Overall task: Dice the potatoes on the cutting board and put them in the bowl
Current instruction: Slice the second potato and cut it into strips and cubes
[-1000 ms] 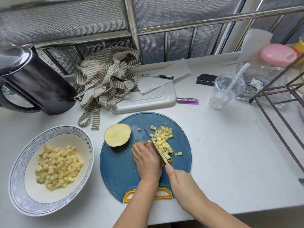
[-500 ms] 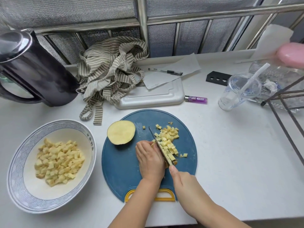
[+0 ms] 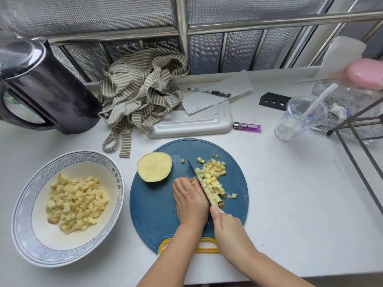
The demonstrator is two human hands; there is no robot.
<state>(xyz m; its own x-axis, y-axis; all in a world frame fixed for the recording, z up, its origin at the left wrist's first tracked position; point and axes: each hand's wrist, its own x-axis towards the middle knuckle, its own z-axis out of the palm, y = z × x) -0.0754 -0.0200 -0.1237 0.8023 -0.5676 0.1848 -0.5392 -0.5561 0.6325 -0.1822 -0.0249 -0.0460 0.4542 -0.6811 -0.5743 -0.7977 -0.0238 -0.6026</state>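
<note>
On the cutting board's (image 3: 153, 214) middle, small pale-yellow potato cubes (image 3: 213, 177) are heaped just right of the knife (image 3: 196, 176), which is gripped by the right hand (image 3: 228, 226). Potato strips (image 3: 194, 182) are pinned under the curled left hand (image 3: 190, 201), against the blade's left.

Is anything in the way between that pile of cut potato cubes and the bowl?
Only the knife and the left hand, right beside the pile on the bowl's side. The halved potato sits just off that line, farther back. Nothing visible lies between board and bowl.
</note>
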